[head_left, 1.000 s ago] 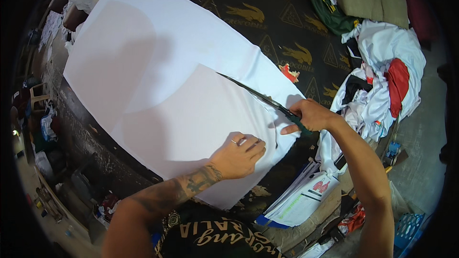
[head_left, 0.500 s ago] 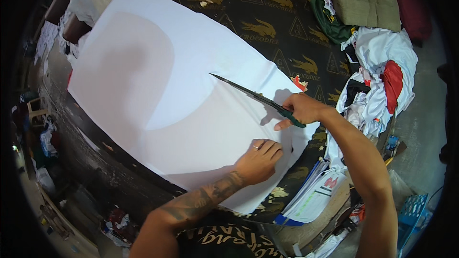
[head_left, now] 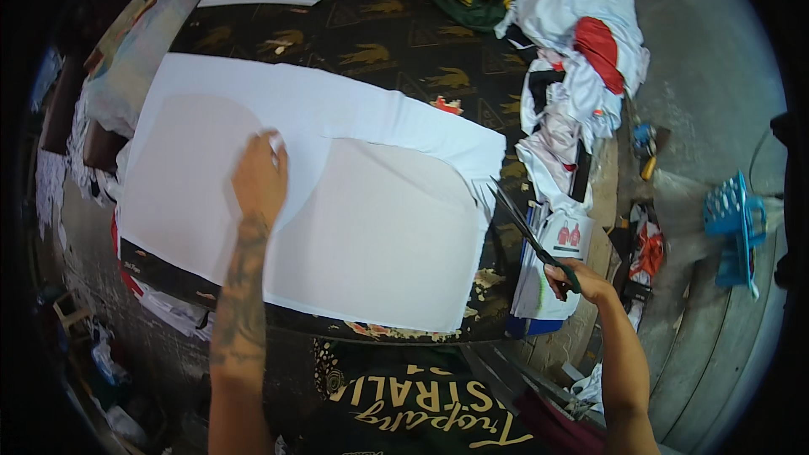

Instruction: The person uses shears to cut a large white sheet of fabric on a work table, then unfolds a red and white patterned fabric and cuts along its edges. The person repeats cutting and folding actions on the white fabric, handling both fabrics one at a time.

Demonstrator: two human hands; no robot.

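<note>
Left hand (head_left: 259, 177), mine: fingers half curled over white cloth (head_left: 308, 152); whether touching or pinching, cannot tell. White cloth: spread on dark patterned tabletop (head_left: 362, 25), extending both sides of my left hand. Greyish panel (head_left: 379, 227): curved edge, inside cloth's outline, right of left hand. Scissors (head_left: 531, 239): dark, slanting up-left from my right grip, tips at cloth's right edge. Paper stack (head_left: 570, 236): just beyond right grip. Right hand (head_left: 592, 286), mine: closed around scissor handles. Blue plastic item (head_left: 726, 209): perforated, well right of right hand.
</note>
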